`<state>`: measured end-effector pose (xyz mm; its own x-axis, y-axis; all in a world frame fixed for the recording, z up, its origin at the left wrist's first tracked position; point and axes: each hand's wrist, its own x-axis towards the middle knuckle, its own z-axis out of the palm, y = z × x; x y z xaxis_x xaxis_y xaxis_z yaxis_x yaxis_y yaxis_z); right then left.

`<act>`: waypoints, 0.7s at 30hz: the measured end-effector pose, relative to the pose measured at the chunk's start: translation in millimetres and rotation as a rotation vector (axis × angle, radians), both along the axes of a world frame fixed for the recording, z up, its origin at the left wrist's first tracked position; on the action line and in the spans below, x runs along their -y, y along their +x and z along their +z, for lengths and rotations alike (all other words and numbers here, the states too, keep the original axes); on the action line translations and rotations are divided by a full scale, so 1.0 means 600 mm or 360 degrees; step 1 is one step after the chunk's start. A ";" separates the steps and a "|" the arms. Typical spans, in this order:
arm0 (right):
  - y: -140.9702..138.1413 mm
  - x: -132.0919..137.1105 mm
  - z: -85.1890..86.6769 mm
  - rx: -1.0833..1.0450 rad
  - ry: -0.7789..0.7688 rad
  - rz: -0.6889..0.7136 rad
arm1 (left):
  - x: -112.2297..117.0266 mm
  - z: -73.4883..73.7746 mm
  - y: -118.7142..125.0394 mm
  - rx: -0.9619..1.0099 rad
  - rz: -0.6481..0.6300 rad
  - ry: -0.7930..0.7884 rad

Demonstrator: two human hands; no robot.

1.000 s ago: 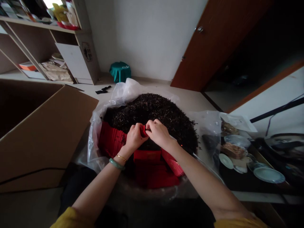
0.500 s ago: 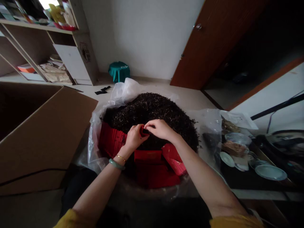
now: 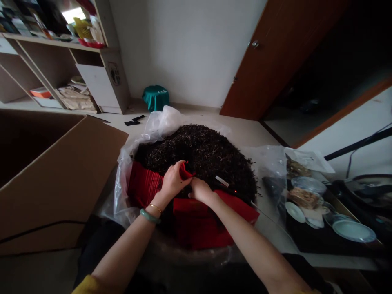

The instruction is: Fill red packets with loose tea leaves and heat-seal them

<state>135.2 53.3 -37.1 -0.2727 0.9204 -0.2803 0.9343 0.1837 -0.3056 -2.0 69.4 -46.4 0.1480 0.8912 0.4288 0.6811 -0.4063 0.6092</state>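
My left hand (image 3: 174,179) is closed around a small red packet (image 3: 185,171), whose mouth gapes upward. My right hand (image 3: 199,189) is beside the packet's lower right edge with its fingers curled downward; what those fingers hold is hidden. Beneath both hands is a large heap of dark, dry shredded leaves (image 3: 208,147), like loose tea, in a clear plastic bag (image 3: 122,163). A row of red packets (image 3: 143,183) stands at the heap's left. More red packets (image 3: 202,232) lie in front, partly behind my right forearm.
A dark device with a white label (image 3: 222,181) and a small red light lies on the heap's right. An open cardboard box (image 3: 70,175) stands left. On the right, a dark tray (image 3: 306,237) bears dishes and lids. A teal-covered bin (image 3: 156,98) is by the wall.
My right hand has moved down from above the packet's mouth to its lower right side. The labelled device now shows. My left hand keeps its hold; the view has tilted slightly up.
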 end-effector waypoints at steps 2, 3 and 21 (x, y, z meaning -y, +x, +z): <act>0.007 -0.004 0.000 -0.0020 0.0027 -0.0009 | 0.000 0.001 0.000 -0.0002 0.0016 -0.0009; 0.015 -0.007 0.003 -0.0041 0.0050 -0.0016 | -0.001 0.001 0.000 0.0002 0.0026 -0.0004; 0.027 -0.020 0.140 -0.0770 0.0572 -0.0080 | 0.002 -0.002 0.002 -0.0006 0.0069 -0.0038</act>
<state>151.5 65.3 46.8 -0.2455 0.9495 0.1955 0.7150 0.3135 -0.6249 -0.6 68.3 -47.3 0.1105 0.9069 0.4067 0.7002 -0.3614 0.6157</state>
